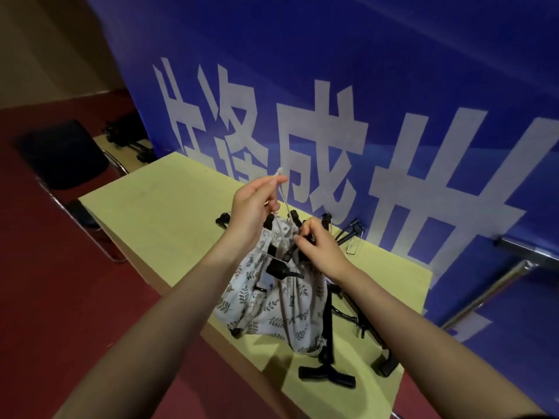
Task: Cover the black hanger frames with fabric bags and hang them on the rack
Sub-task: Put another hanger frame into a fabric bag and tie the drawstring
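A white fabric bag (272, 309) with a leaf print hangs over black hanger frames on the black rack (328, 352), which stands on the yellow-green table (157, 213). My left hand (251, 210) pinches the bag's white drawstring (282, 195) and holds it up and away from the bag's gathered mouth. My right hand (317, 246) grips the bag's top edge together with a black frame piece (289, 255). Black frame parts (279, 272) poke out of the bag's opening.
A blue banner (363, 116) with large white characters stands right behind the table. Loose black frame pieces (352, 234) and a wire clip lie near the banner. A dark chair (63, 155) stands to the left on the red floor. A metal bar (499, 285) slants at the right.
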A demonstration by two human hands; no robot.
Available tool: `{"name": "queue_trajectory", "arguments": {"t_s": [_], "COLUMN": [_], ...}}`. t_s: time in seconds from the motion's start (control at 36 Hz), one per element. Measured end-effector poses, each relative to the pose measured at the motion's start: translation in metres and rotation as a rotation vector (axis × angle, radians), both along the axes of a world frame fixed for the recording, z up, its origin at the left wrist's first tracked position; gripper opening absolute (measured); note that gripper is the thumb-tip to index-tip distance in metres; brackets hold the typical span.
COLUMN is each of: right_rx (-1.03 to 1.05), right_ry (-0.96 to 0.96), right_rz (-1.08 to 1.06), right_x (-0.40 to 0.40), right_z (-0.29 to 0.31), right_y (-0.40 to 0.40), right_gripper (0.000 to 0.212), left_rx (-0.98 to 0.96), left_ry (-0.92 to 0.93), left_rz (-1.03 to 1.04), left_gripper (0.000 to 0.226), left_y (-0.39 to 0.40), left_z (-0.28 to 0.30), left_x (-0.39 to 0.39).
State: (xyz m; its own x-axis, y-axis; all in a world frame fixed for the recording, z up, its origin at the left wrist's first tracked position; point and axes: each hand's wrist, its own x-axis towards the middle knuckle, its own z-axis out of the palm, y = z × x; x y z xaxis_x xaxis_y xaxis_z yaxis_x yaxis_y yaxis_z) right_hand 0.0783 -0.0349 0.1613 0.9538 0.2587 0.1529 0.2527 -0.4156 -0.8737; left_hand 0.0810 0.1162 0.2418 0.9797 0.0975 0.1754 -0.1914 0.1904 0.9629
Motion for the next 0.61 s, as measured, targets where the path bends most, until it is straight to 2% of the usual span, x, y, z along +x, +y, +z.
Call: {"name": "queue_trajectory", "arguments": {"t_s": [0.19,0.31,0.39,0.47,0.53,0.61], "right_rx": [0.218,0.280,0.251,0.208,0.131,-0.029], "right_ry": [0.097,0.150,0.121,0.102,0.061,0.058], "right_rz": [-0.161,-0.187,-0.179,-0.161,-0.140,-0.162], "right_x": [0.009,0.009,0.011,0.012,0.015,0.025], "right_z": [-0.008,-0.011,-0.013,-0.016,-0.021,-0.030], "right_y": [-0.016,-0.022,-0.021,-0.018,-0.018,-0.023], "right_gripper": [0.020,0.023,0.026,0.028,0.022,0.037], "left_rx": [0.064,0.126,0.187,0.406,0.546,0.575], "left_ry": [0.088,0.284,0.478,0.536,0.526,0.558], "left_rz": [-0.003,0.056,0.087,-0.050,-0.229,-0.376], "left_gripper": [0.024,0.037,0.030,0.026,0.035,0.053], "left_y": [0.025,0.040,0.036,0.029,0.020,0.005], "left_z": [-0.025,-0.076,-0.113,-0.147,-0.156,-0.155], "left_x": [-0.001,-0.007,-0.014,-0.029,-0.042,-0.047]}}
